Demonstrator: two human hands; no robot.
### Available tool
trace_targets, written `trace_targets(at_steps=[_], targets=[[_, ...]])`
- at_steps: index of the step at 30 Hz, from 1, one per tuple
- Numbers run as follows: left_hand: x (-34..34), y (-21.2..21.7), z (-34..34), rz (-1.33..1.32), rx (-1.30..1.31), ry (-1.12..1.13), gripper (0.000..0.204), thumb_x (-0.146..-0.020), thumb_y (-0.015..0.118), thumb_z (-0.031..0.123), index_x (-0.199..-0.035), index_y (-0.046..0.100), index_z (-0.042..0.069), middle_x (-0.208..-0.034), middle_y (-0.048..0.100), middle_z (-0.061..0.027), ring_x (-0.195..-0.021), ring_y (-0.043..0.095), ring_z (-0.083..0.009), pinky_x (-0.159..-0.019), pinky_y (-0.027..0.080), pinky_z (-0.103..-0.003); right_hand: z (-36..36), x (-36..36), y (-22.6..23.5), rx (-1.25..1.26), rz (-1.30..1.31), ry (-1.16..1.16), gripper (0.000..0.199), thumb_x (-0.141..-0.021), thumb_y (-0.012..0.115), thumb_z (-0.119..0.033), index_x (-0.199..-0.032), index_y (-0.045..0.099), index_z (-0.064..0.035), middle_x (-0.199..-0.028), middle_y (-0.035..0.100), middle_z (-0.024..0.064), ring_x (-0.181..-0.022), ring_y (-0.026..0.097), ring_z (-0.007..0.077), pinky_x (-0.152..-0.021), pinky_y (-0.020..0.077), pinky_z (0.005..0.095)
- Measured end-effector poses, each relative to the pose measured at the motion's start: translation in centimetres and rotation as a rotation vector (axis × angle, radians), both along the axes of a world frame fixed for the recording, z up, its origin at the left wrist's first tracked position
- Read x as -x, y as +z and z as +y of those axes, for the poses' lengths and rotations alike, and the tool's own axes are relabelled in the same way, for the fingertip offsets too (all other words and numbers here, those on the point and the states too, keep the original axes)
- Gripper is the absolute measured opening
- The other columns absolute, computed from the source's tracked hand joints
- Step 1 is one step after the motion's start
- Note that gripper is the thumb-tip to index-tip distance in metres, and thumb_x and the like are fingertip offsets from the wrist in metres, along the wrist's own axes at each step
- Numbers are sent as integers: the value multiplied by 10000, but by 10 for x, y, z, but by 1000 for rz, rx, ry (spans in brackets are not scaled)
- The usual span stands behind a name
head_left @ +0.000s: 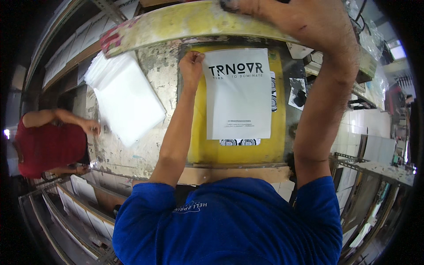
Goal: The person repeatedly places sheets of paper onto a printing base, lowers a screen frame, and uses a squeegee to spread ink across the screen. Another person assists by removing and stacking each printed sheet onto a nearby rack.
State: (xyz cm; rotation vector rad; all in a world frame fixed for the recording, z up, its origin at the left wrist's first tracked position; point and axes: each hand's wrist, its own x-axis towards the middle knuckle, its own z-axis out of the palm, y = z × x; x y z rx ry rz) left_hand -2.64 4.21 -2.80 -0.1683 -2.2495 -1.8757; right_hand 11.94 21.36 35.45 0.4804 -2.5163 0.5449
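A white bag-like sheet (237, 101) with black print lies on a yellow board (198, 150). My left hand (192, 66) pinches its upper left corner. Across the far side, a long yellow-stained frame (176, 26) with a reddish left end is tilted up, edge toward me. My right hand (291, 20) reaches over the frame's right part and seems to grip it, slightly blurred; the far edge of the hand is cut off by the picture. Black-and-white patterned pieces (240, 141) peek out from under the sheet's lower and right edges.
A stack of white sheets (128, 97) lies fanned on the worn table (145, 154) at left. Beyond it stands a person in a red shirt (53, 148), one hand near the table edge. Racks with panels (84, 207) flank the lower left; another metal rack (375, 170) stands right.
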Motion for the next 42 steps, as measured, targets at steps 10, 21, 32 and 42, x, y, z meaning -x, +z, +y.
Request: trace_targets(at_steps=[10,21,32,42], targets=[[-82,16,-188,-93,-288,418,87,-903,712,52,-936,683,-24,-831,657,-13,-770,564,-97,-732,450,-257,29,21,-7,12,-162,-64,458,-831,783,-228,-1251,695,-65,-1113,729,132,-952,686,178,-859,531,304],[-208,-27,-425,-18,-247,1130,179,-923,683,72,-1054,672,-50,-996,679,-89,-918,610,-155,-816,494,-294,25,23,-15,-25,-84,110,447,-895,739,-189,-1302,666,-18,-1145,733,150,-1050,673,200,-995,483,338],[-144,-17,-233,140,862,457,440,-829,800,369,-1194,735,132,-1376,622,-122,-1348,481,-402,-1084,407,-487,20,15,-10,-58,-66,110,458,-887,717,-142,-1318,651,1,-1124,735,153,-1033,667,195,-987,481,327],[-141,13,-179,-155,486,338,233,-890,719,227,-1088,769,116,-1095,764,-42,-897,749,-240,-789,572,-373,27,12,-16,79,-114,82,460,-860,741,-211,-1292,688,-62,-1115,740,153,-1001,698,201,-927,514,326]])
